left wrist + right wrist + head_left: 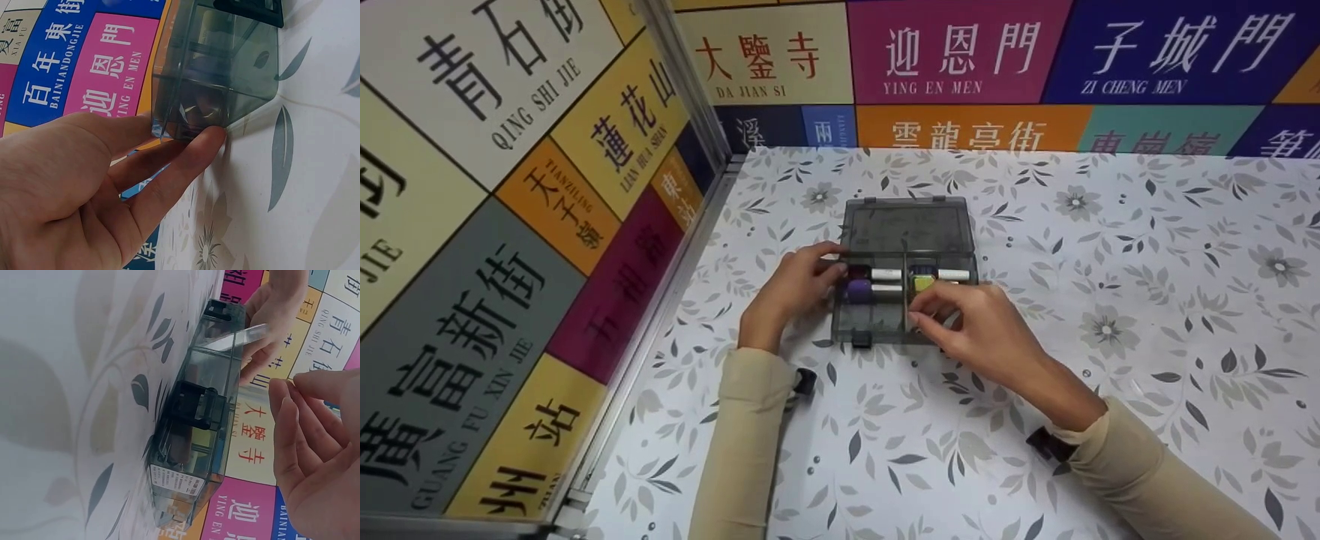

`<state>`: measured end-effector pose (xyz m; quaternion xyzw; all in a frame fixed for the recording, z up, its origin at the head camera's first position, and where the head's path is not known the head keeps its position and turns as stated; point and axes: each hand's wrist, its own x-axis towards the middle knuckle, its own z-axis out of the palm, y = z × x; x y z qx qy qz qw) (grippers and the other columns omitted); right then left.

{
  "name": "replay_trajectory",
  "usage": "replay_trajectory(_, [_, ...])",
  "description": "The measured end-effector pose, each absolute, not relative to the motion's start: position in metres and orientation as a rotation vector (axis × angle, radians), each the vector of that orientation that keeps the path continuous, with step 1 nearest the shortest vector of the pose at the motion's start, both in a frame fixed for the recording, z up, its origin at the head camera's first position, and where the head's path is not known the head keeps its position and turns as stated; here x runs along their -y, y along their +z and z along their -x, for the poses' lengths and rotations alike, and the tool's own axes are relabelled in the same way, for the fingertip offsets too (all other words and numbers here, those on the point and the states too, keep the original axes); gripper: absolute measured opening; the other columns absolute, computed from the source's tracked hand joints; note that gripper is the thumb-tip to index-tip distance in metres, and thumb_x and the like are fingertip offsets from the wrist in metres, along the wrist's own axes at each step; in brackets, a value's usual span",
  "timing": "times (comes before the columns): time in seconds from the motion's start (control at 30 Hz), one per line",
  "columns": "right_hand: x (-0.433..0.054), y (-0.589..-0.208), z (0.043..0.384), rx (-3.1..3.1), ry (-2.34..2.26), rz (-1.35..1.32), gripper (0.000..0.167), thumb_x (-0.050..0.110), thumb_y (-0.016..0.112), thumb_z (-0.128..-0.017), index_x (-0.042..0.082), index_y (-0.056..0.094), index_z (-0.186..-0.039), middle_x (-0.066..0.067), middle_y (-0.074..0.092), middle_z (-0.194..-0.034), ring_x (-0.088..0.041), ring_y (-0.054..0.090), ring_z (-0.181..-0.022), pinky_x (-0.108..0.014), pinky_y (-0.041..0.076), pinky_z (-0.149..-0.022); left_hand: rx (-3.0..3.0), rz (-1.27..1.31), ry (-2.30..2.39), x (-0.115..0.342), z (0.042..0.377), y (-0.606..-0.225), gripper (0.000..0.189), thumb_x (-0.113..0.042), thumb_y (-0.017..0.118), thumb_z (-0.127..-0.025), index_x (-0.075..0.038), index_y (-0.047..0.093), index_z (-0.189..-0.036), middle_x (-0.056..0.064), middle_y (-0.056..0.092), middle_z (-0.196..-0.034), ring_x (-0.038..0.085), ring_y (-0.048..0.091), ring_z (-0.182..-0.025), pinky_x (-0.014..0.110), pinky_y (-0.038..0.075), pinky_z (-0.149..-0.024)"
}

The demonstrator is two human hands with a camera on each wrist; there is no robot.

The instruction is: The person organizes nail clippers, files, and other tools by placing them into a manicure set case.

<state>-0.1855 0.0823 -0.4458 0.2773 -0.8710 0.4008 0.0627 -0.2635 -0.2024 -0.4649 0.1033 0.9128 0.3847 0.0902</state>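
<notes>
A translucent grey storage box [877, 319] lies on the table with its lid [907, 225] folded back. Inside, small nail polish bottles lie on their sides: dark red [858, 273] and purple [857, 291] on the left, blue [922, 270] and yellow [924, 283] on the right. A thin clear divider [247, 336] stands up out of the box between the two sides. My left hand [84, 185] grips the box's left end, thumb at the rim and fingers on the side wall. With thumb and fingertips together, my right hand [979, 319] pinches near the divider; its contact is hard to see.
The table is covered by a white floral cloth [1035, 240]. Panels of coloured signs [945, 56] stand behind it and along the left side. Black latches [197, 405] are on the box's front, and a white label [175, 481] is stuck on its wall.
</notes>
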Motion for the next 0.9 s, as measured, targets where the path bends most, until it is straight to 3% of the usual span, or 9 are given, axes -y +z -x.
replay_trajectory(0.13, [-0.085, -0.446, 0.185, 2.655, 1.213, -0.848, 0.004, 0.016, 0.082, -0.098, 0.016, 0.082, -0.102, 0.007, 0.082, -0.090, -0.005, 0.074, -0.076, -0.024, 0.061, -0.064, -2.695, -0.295, 1.161, 0.202, 0.263, -0.464, 0.039, -0.024, 0.059, -0.114, -0.018, 0.063, -0.152, 0.011, 0.080, -0.125, 0.020, 0.079, -0.104, 0.038, 0.061, -0.091])
replay_trajectory(0.47, [-0.105, -0.447, 0.181, 2.728, 1.166, -0.785, 0.004, 0.017, 0.081, -0.099, 0.017, 0.082, -0.103, 0.007, 0.082, -0.089, -0.005, 0.073, -0.074, -0.024, 0.061, -0.066, -2.643, -0.269, 1.228, 0.201, 0.263, -0.464, 0.039, -0.022, 0.060, -0.113, -0.016, 0.062, -0.152, 0.016, 0.077, -0.132, 0.022, 0.078, -0.110, 0.037, 0.066, -0.081])
replay_trajectory(0.9, [-0.138, -0.448, 0.174, 2.715, 1.031, -0.763, 0.005, 0.015, 0.083, -0.097, 0.019, 0.081, -0.101, 0.011, 0.080, -0.090, -0.006, 0.073, -0.081, -0.026, 0.060, -0.066, -2.669, -0.286, 1.205, 0.201, 0.263, -0.465, 0.038, -0.022, 0.060, -0.113, -0.018, 0.063, -0.151, 0.013, 0.081, -0.123, 0.021, 0.079, -0.097, 0.034, 0.062, -0.079])
